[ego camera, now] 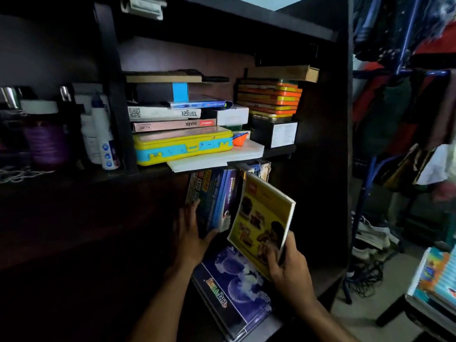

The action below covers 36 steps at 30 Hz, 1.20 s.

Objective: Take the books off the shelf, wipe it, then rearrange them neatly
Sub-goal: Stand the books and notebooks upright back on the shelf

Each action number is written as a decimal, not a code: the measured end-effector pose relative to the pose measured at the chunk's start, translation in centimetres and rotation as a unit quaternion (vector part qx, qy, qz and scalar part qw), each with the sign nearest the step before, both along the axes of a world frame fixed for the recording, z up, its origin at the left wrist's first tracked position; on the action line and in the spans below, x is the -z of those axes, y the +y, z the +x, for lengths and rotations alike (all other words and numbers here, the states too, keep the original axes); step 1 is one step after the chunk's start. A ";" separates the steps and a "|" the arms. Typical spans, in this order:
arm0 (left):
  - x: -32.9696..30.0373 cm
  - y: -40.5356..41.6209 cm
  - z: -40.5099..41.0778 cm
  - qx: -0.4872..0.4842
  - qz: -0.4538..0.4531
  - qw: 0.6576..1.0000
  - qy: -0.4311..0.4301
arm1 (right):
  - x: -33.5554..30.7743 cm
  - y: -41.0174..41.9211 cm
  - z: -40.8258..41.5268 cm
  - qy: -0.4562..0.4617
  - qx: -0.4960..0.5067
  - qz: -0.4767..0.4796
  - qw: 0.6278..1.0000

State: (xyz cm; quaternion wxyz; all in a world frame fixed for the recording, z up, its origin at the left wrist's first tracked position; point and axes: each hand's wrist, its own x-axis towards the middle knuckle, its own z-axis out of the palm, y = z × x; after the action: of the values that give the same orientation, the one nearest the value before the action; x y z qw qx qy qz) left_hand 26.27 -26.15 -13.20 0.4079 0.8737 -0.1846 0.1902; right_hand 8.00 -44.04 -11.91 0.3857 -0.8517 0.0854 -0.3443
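Upper compartment, centre: a yellow and blue plastic case (183, 145) lies flat, partly on a white sheet (222, 156) that overhangs the edge. A small orange scoop (239, 139) sits just right of the case. Right of that, a stack of orange and yellow tins (270, 98) rests on a black box (274, 134) bearing a white label, with a flat cardboard box (283, 72) on top.

Left compartment: a white bottle (104, 134) with blue markings stands upright near the divider; a purple jar (47, 141) with a white lid stands further left.

Far right: clothes hang on a blue rack (404, 70). White shoes (370, 238) and tangled black cables (365, 275) lie on the floor beneath.
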 end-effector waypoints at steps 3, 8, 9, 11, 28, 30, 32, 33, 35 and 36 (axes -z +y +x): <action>1.3 -0.5 1.1 0.074 -0.027 0.997 -0.004 | 0.7 0.0 0.4 0.002 0.010 0.000 1.000; 1.9 -0.3 2.0 0.109 -0.079 0.991 0.019 | 1.0 0.1 0.6 0.021 -0.006 -0.016 1.000; 1.7 -0.3 1.6 0.102 -0.075 0.992 0.006 | 1.1 0.1 0.4 0.014 -0.004 -0.013 1.000; 1.0 -0.6 0.5 0.079 -0.034 0.993 -0.084 | 1.1 -0.2 -0.2 -0.001 0.010 0.001 1.000; 0.1 -1.9 -1.5 0.138 0.269 0.953 -0.011 | -1.2 0.9 0.8 0.048 -0.017 -0.024 0.998; 0.2 -1.8 -1.6 0.115 0.245 0.962 -0.022 | -1.3 0.9 0.8 0.055 0.009 -0.044 0.997; -0.1 -1.6 -1.8 0.089 0.210 0.973 -0.048 | -1.2 0.8 0.9 0.051 0.039 -0.074 0.995; -0.3 -1.6 -1.9 0.076 0.197 0.976 -0.055 | -1.1 0.8 1.0 0.048 0.045 -0.077 0.995; -0.8 -1.5 -2.1 0.061 0.191 0.978 -0.048 | -1.1 0.7 1.0 0.051 0.033 -0.078 0.995; -1.1 -1.4 -2.2 0.059 0.194 0.978 -0.039 | -1.1 0.8 1.0 0.054 0.022 -0.084 0.995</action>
State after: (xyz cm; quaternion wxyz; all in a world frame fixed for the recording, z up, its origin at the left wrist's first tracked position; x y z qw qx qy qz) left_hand 24.09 -27.57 -12.14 0.2337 0.9156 -0.2854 0.1601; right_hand 8.96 -43.21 -10.76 0.2995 -0.8964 0.0957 -0.3123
